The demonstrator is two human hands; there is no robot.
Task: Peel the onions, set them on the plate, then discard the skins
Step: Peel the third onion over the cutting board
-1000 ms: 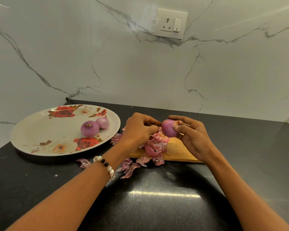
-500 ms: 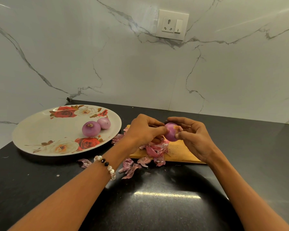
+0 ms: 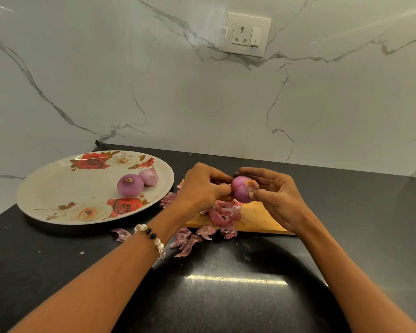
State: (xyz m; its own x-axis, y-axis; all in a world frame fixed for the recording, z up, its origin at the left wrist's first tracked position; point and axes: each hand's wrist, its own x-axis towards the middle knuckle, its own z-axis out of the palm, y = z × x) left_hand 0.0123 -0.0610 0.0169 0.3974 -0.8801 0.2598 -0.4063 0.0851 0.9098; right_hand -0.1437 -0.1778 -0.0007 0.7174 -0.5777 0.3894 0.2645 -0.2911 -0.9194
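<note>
Black polished countertop (image 3: 226,296) is backed by white veined marble walling, with a socket and switch plate (image 3: 247,34) set high at centre. At left, a rose-patterned plate (image 3: 58,188) is seen on the counter; two peeled onions (image 3: 130,186) rest on it near its right rim, touching each other. Loose skins (image 3: 186,240) are scattered between plate and wooden cutting board (image 3: 257,219), some heaped on the board itself. Above the board, a third onion (image 3: 241,189) is held between both hands. The left hand (image 3: 202,188), with a bead bracelet (image 3: 151,236) at its wrist, is curled with fingertips pinching at the onion's left side. The right hand (image 3: 276,198) cups the onion, thumb pressed on its front. Compared with a second ago, the onion has been turned and a dry tuft at its top is now exposed; peeling is judged nearly finished. Placement and skin disposal remain undone.
</note>
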